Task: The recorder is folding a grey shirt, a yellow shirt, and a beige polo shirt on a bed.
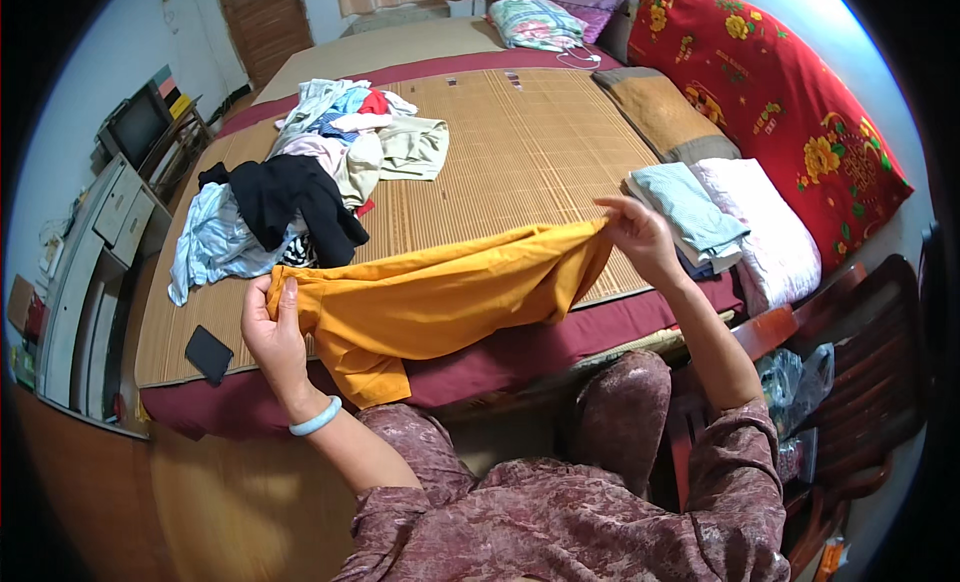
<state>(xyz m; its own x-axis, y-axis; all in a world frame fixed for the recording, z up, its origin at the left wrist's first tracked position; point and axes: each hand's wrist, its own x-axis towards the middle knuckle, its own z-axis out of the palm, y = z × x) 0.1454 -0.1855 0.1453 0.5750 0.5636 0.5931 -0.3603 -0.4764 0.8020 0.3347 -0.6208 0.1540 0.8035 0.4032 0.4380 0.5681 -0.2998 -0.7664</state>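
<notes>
A yellow-orange garment (442, 304) is stretched sideways between my two hands, over the front edge of the bed. My left hand (276, 327) pinches its left end between thumb and fingers. At the upper right corner, my right hand (637, 233) grips the cloth with its fingertips. The garment's lower part hangs down in loose folds, with a sleeve-like piece drooping near my knee. Beyond my left hand lies a black garment (296, 199) on a crumpled light-blue garment (214, 233). Close to my right hand is a stack of folded clothes (686, 207), a pale blue-green one on top.
A bamboo mat (517, 147) covers the bed. More loose clothes (337, 132) are heaped at its left. A black phone-like object (209, 355) lies by the front left edge. A folded white quilt (772, 237) and a dark wooden chair (855, 387) are at the right.
</notes>
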